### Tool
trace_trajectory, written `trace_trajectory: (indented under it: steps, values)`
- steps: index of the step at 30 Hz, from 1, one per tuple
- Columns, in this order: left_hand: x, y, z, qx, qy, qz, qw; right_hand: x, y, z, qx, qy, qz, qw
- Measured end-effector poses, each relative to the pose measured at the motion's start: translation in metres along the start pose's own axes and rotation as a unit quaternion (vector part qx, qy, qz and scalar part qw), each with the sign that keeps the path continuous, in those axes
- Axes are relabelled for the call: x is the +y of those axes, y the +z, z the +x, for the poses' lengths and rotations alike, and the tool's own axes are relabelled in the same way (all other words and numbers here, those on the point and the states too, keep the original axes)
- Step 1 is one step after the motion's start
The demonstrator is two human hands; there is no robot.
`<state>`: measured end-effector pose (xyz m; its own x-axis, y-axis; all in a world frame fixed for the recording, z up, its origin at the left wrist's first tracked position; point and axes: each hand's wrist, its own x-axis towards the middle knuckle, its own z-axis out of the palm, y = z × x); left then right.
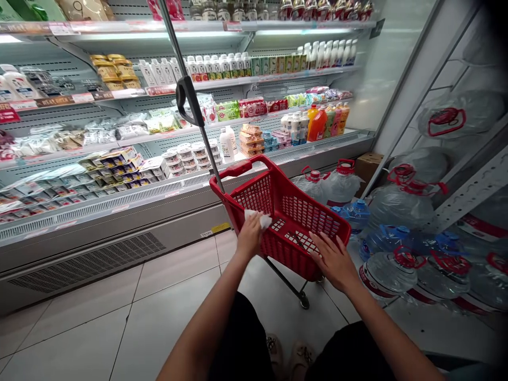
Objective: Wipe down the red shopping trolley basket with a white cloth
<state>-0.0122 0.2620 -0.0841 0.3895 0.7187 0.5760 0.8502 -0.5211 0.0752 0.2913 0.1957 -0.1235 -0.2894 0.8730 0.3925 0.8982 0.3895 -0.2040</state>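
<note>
A red plastic shopping basket cart (305, 211) with latticed sides stands on the floor in front of me. My left hand (251, 233) is closed on a crumpled white tissue (265, 220) at the near left rim of the basket. On the near right side, my right hand (333, 259) lies with its fingers stretched out against the basket's rim, holding nothing. A long grey metal pole with a black grip (189, 100) rises from the cart's left end. No goods show inside the part of the basket I can see.
An open refrigerated display (186, 197) runs behind the cart, its shelves stocked with cartons, bottles and yogurt tubs. Large water jugs (391, 270) with red handles crowd the right side, partly on a rack. Pale floor tiles (166, 317) lie to the left; my feet are just below the cart.
</note>
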Motion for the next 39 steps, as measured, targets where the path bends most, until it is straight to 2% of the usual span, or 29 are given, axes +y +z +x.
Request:
trace_trajectory:
  steps: [4,6,8,12,14,16,19,22,25,27,30,33,36,39]
  values:
    - [0.074,0.034,-0.028,-0.018,0.032,-0.084,0.996,-0.006,0.013,-0.001,0.01,0.01,0.033,0.999]
    - [0.092,0.039,-0.039,-0.033,0.045,-0.116,0.992,-0.016,0.017,0.0,0.022,0.021,0.035,0.999]
    - [0.088,0.036,-0.041,-0.05,0.06,-0.129,0.989,-0.028,0.02,-0.002,0.027,0.027,0.031,0.999]
    - [0.041,0.019,-0.026,-0.043,0.036,-0.129,0.99,-0.059,0.021,-0.011,0.017,0.021,0.012,1.0]
    - [0.02,0.011,-0.019,-0.035,0.016,-0.134,0.99,-0.071,0.019,-0.012,0.005,-0.002,0.014,1.0]
    - [0.011,0.004,-0.018,-0.031,-0.004,-0.135,0.99,-0.074,0.015,-0.008,-0.011,-0.048,0.029,0.998]
    - [0.019,-0.004,-0.033,-0.033,-0.025,-0.125,0.991,-0.054,0.004,0.009,-0.015,-0.106,0.032,0.994]
    - [0.043,-0.008,-0.063,-0.041,-0.009,-0.116,0.992,-0.023,-0.002,0.025,-0.014,-0.117,0.015,0.993]
    - [0.063,-0.012,-0.092,-0.055,0.03,-0.111,0.992,-0.008,0.002,0.028,-0.048,-0.108,0.013,0.993]
    - [0.067,-0.014,-0.099,-0.062,0.041,-0.105,0.992,-0.012,0.007,0.026,-0.059,-0.073,0.003,0.996]
    - [0.06,-0.016,-0.09,-0.052,0.014,-0.092,0.994,-0.032,0.015,0.022,-0.044,-0.013,-0.015,0.999]
    - [0.057,-0.013,-0.078,-0.035,-0.021,-0.065,0.997,-0.058,0.02,0.022,-0.013,-0.008,-0.015,1.0]
    - [0.065,-0.007,-0.079,-0.039,-0.006,-0.043,0.998,-0.079,0.017,0.021,-0.002,-0.06,0.001,0.998]
    - [0.068,-0.006,-0.088,-0.049,0.011,-0.031,0.998,-0.079,0.005,0.02,-0.032,-0.163,0.017,0.986]
